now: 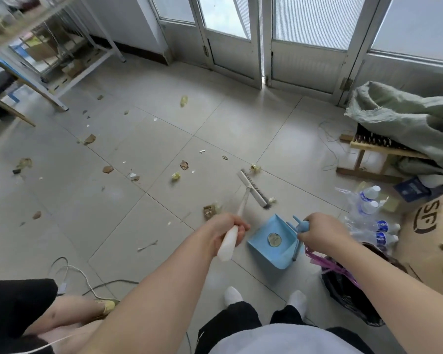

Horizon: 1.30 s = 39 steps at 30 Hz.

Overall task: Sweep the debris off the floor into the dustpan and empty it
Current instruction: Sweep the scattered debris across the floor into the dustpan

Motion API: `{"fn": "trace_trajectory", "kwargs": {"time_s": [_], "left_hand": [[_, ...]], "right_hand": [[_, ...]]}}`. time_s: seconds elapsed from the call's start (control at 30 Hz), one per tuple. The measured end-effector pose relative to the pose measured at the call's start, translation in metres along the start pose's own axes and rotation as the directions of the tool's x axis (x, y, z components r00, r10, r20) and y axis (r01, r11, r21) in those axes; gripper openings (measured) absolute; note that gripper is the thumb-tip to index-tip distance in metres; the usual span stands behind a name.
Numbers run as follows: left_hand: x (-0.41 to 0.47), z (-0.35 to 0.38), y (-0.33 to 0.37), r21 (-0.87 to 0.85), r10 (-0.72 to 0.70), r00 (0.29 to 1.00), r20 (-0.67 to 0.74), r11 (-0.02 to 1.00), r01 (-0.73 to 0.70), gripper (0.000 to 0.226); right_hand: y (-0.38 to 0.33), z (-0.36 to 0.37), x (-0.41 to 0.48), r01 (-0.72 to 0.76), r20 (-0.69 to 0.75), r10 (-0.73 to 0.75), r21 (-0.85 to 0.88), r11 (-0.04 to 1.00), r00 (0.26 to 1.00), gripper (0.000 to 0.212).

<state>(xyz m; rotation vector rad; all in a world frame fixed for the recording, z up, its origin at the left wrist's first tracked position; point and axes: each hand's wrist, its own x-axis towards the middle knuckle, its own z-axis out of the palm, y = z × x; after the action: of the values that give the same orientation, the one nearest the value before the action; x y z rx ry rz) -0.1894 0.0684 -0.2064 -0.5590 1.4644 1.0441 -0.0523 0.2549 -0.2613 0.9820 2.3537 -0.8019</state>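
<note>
Sweeping barely begun — left hand (230, 229) grips broom (253, 189), right hand (320, 232) grips dustpan (268, 254) handle; one scrap (274, 239) inside, debris (108, 169) mostly unswept.

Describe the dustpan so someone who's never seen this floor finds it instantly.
Start at the double glass doors and come down the tiled floor toward the person's feet. The dustpan sits beside the right hand, the only light-blue item, with one round scrap inside.
</note>
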Motion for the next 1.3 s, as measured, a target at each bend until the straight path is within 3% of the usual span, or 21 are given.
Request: {"fn": "trace_trajectory", "kwargs": {"time_s": [0.07,0.17,0.37,0.47,0.73,0.9,1.1,1.3], "left_hand": [[0.007,0.014,-0.006,0.273,-0.014,1.000,-0.020,0.962,0.019,0.010],[0.031,0.033,0.002,0.517,0.115,0.990,-0.086,0.854,-0.055,0.021],[0.063,0.058,0.034,0.695,0.150,0.989,0.005,0.711,-0.112,0.029],[0.081,0.047,0.056,0.716,0.126,0.992,0.010,0.691,-0.095,0.017],[0.106,-0.049,0.121,0.725,0.110,0.991,-0.082,0.689,-0.017,0.019],[0.090,-0.123,0.148,0.779,0.097,0.987,-0.126,0.626,0.038,0.018],[0.080,-0.199,0.157,0.737,0.072,0.963,-0.258,0.659,0.148,0.018],[0.069,-0.227,0.148,0.719,0.149,0.927,-0.343,0.677,0.157,0.016]], "right_hand": [[0.010,-0.002,-0.001,-0.023,-0.010,0.023,0.023,0.999,1.000,0.014],[0.020,-0.006,-0.001,-0.052,-0.024,0.053,0.043,0.998,0.998,0.013],[0.018,-0.008,0.000,-0.097,-0.055,0.100,0.063,0.993,0.993,0.008],[0.005,-0.009,0.004,-0.146,-0.045,0.149,0.064,0.987,0.988,0.008],[-0.049,-0.004,0.030,-0.207,-0.057,0.215,0.124,0.970,0.975,0.011],[-0.099,-0.005,0.056,-0.193,-0.045,0.199,0.099,0.976,0.979,0.012],[-0.140,0.001,0.078,-0.156,-0.053,0.159,0.065,0.986,0.986,0.013],[-0.151,0.005,0.087,-0.105,-0.047,0.108,0.072,0.992,0.993,0.008]]}}
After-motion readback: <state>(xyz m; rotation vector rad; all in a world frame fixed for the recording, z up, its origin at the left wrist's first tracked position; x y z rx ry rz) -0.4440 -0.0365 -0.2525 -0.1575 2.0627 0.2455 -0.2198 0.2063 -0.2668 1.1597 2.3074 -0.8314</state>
